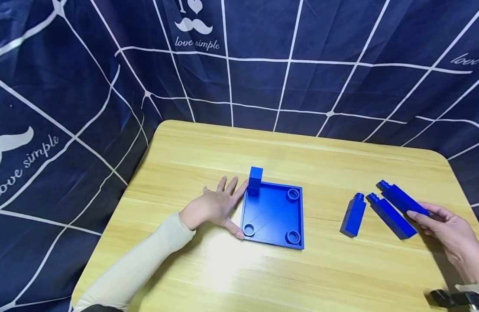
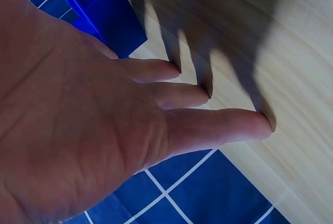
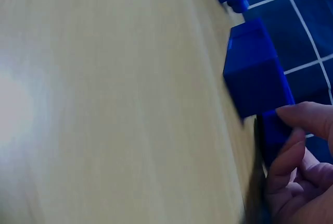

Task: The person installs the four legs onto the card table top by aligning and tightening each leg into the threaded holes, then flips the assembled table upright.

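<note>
R hand (image 1: pixel 444 225), lower right of frame, pinches end of far-right blue block (image 1: pixel 403 198); rigid, light, slick plastic, so grip flat sides. L hand (image 1: pixel 216 207) flat, fingers spread on desk (image 1: pixel 341 277), touching tray (image 1: pixel 273 214).

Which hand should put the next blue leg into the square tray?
Probably the right hand: it already pinches the end of a long blue block, beside two more lying on the table. The left hand lies flat, steadying the edge of the blue tray.
</note>
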{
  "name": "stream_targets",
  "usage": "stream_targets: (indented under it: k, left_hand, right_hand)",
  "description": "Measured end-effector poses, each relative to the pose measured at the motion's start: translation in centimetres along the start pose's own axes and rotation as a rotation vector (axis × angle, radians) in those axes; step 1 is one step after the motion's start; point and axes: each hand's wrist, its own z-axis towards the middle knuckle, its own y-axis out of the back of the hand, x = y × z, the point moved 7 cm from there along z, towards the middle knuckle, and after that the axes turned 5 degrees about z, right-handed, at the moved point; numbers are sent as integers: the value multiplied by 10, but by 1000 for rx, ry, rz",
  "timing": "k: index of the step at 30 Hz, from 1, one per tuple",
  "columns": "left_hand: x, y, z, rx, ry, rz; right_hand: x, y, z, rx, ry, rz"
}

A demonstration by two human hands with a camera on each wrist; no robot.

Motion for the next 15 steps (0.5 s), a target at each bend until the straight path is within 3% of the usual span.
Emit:
stream_targets:
  k: [6, 15]
  left_hand:
    - [0, -2, 1, 0, -2, -3]
    - [-1, -3, 3, -12, -26, -25]
  right_hand:
    - [-4, 2, 3, 51, -44, 385]
    - [-8, 3, 3, 175, -113, 757]
